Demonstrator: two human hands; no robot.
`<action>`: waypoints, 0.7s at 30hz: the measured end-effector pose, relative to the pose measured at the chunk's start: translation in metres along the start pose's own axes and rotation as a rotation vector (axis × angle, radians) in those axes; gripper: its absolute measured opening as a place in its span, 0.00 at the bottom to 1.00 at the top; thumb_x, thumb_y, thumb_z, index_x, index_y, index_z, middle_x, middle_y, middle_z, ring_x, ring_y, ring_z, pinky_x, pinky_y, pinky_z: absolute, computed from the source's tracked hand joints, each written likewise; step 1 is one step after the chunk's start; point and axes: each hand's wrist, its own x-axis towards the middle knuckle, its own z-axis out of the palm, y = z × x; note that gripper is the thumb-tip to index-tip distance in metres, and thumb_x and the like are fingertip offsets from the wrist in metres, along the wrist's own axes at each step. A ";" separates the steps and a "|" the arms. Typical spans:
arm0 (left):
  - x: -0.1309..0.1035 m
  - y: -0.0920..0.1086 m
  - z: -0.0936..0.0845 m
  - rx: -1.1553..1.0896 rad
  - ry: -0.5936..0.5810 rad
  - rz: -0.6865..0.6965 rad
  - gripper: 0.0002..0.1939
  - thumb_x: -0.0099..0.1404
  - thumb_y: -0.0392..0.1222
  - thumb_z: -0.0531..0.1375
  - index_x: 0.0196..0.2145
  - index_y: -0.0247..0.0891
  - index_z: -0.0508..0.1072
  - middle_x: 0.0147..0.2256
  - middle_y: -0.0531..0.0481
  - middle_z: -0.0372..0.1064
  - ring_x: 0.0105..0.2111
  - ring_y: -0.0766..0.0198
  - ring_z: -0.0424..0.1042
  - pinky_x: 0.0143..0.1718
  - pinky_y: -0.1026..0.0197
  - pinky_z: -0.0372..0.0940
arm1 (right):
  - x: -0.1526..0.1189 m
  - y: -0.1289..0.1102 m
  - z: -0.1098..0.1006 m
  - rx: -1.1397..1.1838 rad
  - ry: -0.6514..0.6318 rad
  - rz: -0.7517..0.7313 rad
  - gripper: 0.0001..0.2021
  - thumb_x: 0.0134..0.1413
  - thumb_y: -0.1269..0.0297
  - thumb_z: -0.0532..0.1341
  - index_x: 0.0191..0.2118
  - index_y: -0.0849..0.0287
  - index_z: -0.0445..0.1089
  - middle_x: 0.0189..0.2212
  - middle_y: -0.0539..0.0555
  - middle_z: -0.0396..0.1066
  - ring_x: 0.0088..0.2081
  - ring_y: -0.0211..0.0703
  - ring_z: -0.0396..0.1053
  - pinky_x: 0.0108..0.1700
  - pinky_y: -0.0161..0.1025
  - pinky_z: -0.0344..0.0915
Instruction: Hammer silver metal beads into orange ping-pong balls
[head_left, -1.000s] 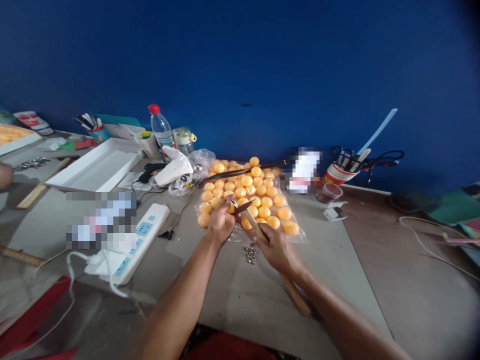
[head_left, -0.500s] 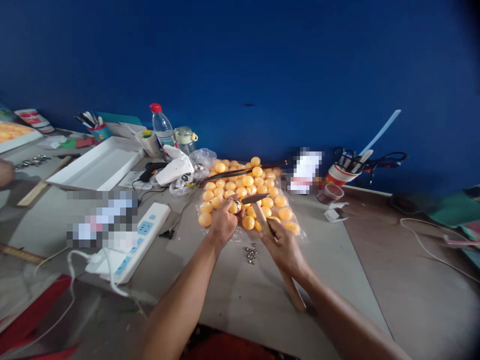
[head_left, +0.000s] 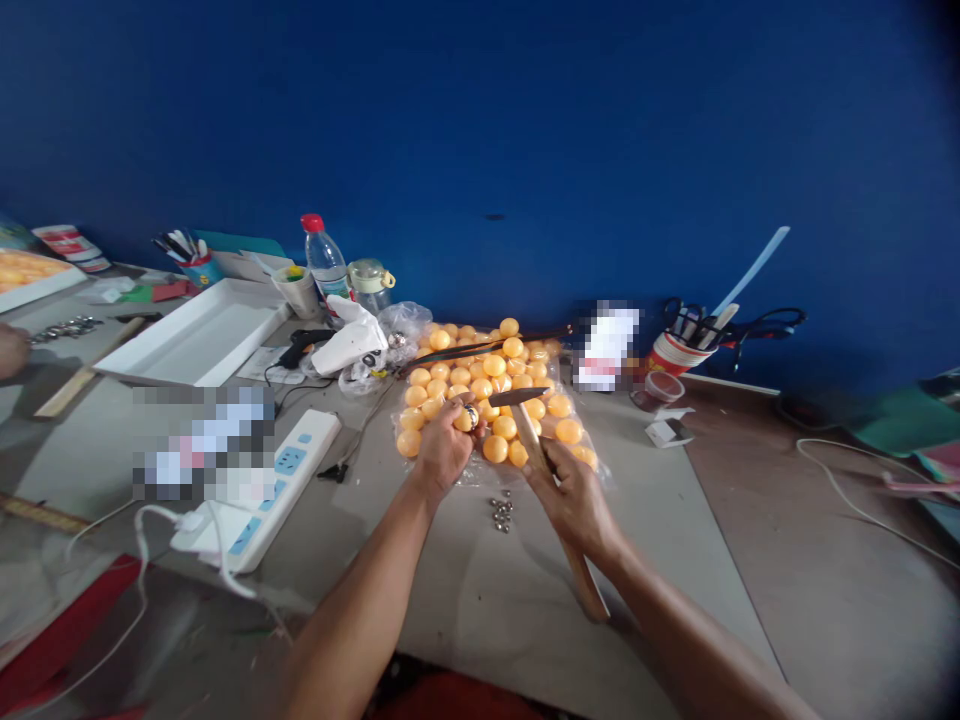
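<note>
Left hand (head_left: 444, 448) grasps an orange ball (head_left: 466, 418) over a clear bag (head_left: 484, 474) containing similar balls (head_left: 559, 405); right hand (head_left: 574, 492) grips a hammer (head_left: 529, 434). On the worktop (head_left: 465, 580), a red-and-white cup (head_left: 667, 352) contains assorted implements (head_left: 696, 324).

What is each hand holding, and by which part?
The right hand grips a hammer around the middle of its wooden handle. The left hand holds an orange ball; the exact grip is unclear.

Dim light; lower left blurred; top-right corner black.
</note>
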 end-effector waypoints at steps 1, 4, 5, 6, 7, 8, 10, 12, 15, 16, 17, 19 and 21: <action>0.000 0.000 0.000 -0.003 -0.007 -0.001 0.08 0.59 0.39 0.61 0.37 0.37 0.70 0.31 0.49 0.67 0.27 0.65 0.66 0.29 0.61 0.60 | 0.000 0.001 0.000 0.002 0.000 -0.006 0.07 0.55 0.61 0.55 0.30 0.57 0.61 0.24 0.47 0.61 0.27 0.37 0.59 0.28 0.33 0.55; 0.002 -0.002 -0.002 -0.019 -0.002 0.012 0.07 0.58 0.37 0.61 0.37 0.37 0.71 0.31 0.49 0.68 0.28 0.65 0.67 0.29 0.61 0.60 | 0.001 0.005 0.005 -0.006 -0.084 0.003 0.06 0.54 0.63 0.56 0.29 0.57 0.60 0.23 0.47 0.61 0.26 0.37 0.59 0.27 0.33 0.54; 0.003 -0.003 -0.003 -0.024 0.005 0.018 0.07 0.58 0.37 0.62 0.36 0.37 0.71 0.31 0.49 0.68 0.28 0.64 0.67 0.28 0.62 0.60 | 0.001 0.007 0.007 -0.007 -0.115 0.011 0.05 0.54 0.64 0.56 0.29 0.57 0.60 0.22 0.46 0.61 0.25 0.37 0.59 0.27 0.33 0.53; 0.004 -0.003 -0.004 -0.028 0.009 0.023 0.07 0.57 0.37 0.62 0.36 0.37 0.71 0.31 0.49 0.68 0.29 0.64 0.68 0.28 0.62 0.60 | 0.002 0.008 0.009 -0.006 -0.137 0.021 0.05 0.54 0.64 0.55 0.29 0.57 0.61 0.22 0.46 0.61 0.25 0.37 0.59 0.27 0.33 0.53; 0.005 -0.003 -0.005 -0.032 0.008 0.028 0.08 0.57 0.37 0.63 0.36 0.37 0.71 0.31 0.49 0.68 0.30 0.64 0.68 0.28 0.62 0.60 | 0.002 0.009 0.010 -0.001 -0.148 0.031 0.05 0.54 0.64 0.55 0.29 0.57 0.61 0.23 0.47 0.62 0.26 0.37 0.59 0.27 0.33 0.53; 0.006 -0.003 -0.006 -0.036 0.007 0.032 0.08 0.57 0.38 0.63 0.36 0.36 0.71 0.32 0.49 0.68 0.30 0.64 0.68 0.28 0.62 0.60 | 0.003 0.010 0.011 0.004 -0.148 0.040 0.05 0.54 0.64 0.55 0.29 0.58 0.62 0.23 0.47 0.62 0.26 0.37 0.60 0.28 0.33 0.53; 0.005 -0.003 -0.006 -0.045 0.007 0.028 0.09 0.58 0.40 0.64 0.36 0.36 0.71 0.33 0.48 0.69 0.30 0.64 0.69 0.28 0.62 0.60 | 0.003 0.010 0.011 0.008 -0.140 0.047 0.05 0.55 0.63 0.55 0.30 0.58 0.62 0.23 0.47 0.62 0.26 0.37 0.60 0.28 0.33 0.53; 0.003 -0.003 -0.005 -0.043 0.006 0.008 0.09 0.57 0.41 0.64 0.36 0.36 0.71 0.32 0.49 0.69 0.28 0.64 0.68 0.28 0.61 0.61 | 0.003 0.009 0.010 0.003 -0.128 0.043 0.06 0.55 0.63 0.55 0.29 0.58 0.62 0.23 0.47 0.62 0.27 0.37 0.60 0.28 0.33 0.53; 0.001 -0.003 -0.002 -0.032 -0.009 0.018 0.11 0.57 0.41 0.65 0.37 0.37 0.70 0.30 0.49 0.68 0.27 0.64 0.68 0.27 0.61 0.61 | 0.002 0.005 0.007 0.016 -0.094 0.034 0.07 0.55 0.62 0.55 0.28 0.57 0.61 0.23 0.47 0.60 0.27 0.37 0.59 0.28 0.33 0.53; 0.001 -0.003 -0.001 -0.028 0.004 0.029 0.11 0.57 0.41 0.64 0.37 0.37 0.70 0.30 0.50 0.68 0.26 0.64 0.67 0.27 0.61 0.60 | 0.001 0.003 0.006 0.024 -0.076 0.029 0.07 0.55 0.62 0.55 0.29 0.57 0.60 0.23 0.47 0.60 0.27 0.37 0.59 0.27 0.33 0.53; 0.001 -0.003 0.000 -0.021 0.012 0.037 0.11 0.57 0.41 0.64 0.37 0.37 0.70 0.31 0.50 0.68 0.25 0.65 0.66 0.26 0.61 0.59 | 0.001 0.002 0.005 0.031 -0.060 0.020 0.07 0.55 0.62 0.55 0.29 0.57 0.60 0.24 0.47 0.60 0.27 0.37 0.59 0.27 0.33 0.54; 0.001 -0.003 0.000 -0.007 0.011 0.037 0.11 0.56 0.40 0.63 0.38 0.37 0.70 0.30 0.50 0.67 0.25 0.66 0.66 0.26 0.61 0.59 | 0.001 0.002 0.005 0.038 -0.042 -0.001 0.07 0.56 0.61 0.55 0.30 0.57 0.61 0.24 0.47 0.60 0.27 0.37 0.59 0.27 0.33 0.54; 0.001 -0.004 -0.001 0.003 -0.017 0.038 0.12 0.56 0.38 0.64 0.38 0.37 0.70 0.29 0.51 0.67 0.26 0.64 0.67 0.27 0.61 0.60 | 0.001 0.003 0.007 0.019 -0.063 -0.016 0.06 0.56 0.62 0.55 0.30 0.57 0.61 0.24 0.47 0.60 0.26 0.38 0.58 0.27 0.33 0.54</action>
